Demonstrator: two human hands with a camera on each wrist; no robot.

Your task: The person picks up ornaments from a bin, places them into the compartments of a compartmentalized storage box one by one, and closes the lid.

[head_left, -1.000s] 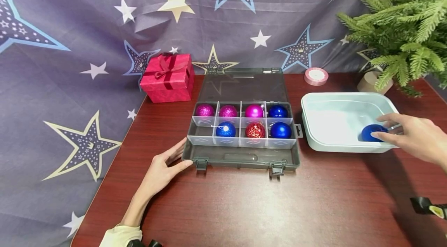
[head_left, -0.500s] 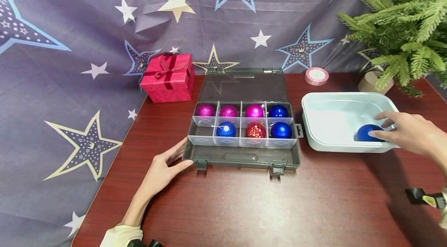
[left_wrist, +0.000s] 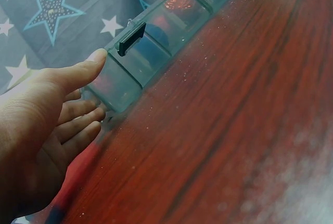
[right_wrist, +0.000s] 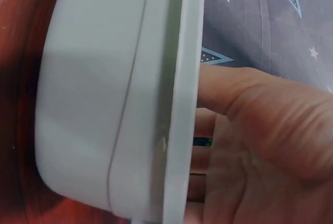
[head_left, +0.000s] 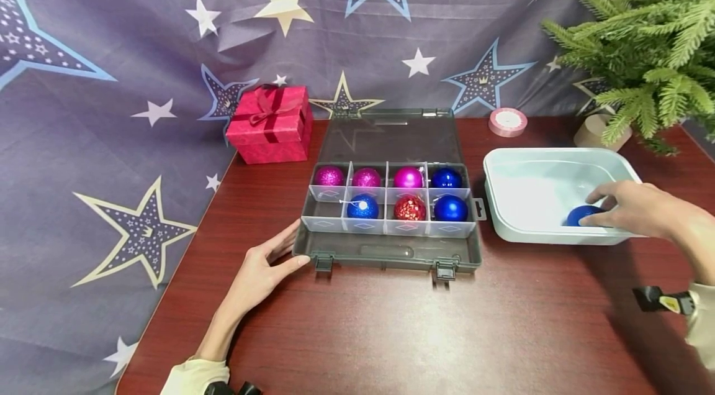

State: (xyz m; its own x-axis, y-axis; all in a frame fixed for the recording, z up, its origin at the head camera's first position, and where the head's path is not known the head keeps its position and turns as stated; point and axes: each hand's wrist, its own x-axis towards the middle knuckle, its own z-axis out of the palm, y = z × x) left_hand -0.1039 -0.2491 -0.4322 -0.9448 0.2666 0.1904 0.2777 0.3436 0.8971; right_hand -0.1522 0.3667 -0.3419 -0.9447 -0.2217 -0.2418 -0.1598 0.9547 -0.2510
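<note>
Blue bauble (head_left: 581,216) sits inside the pale plastic tub (head_left: 527,196) in the head view, pinched by the right hand (head_left: 642,207). In the left-wrist view, the left hand (left_wrist: 49,115), thumb spread from fingers, touches the corner of the divided storage box (left_wrist: 124,86). In the right-wrist view, the tub's wall hides the right fingertips.

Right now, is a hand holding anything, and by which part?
Yes: the right hand holds a round blue bauble by its right side, as the head view shows it.
</note>
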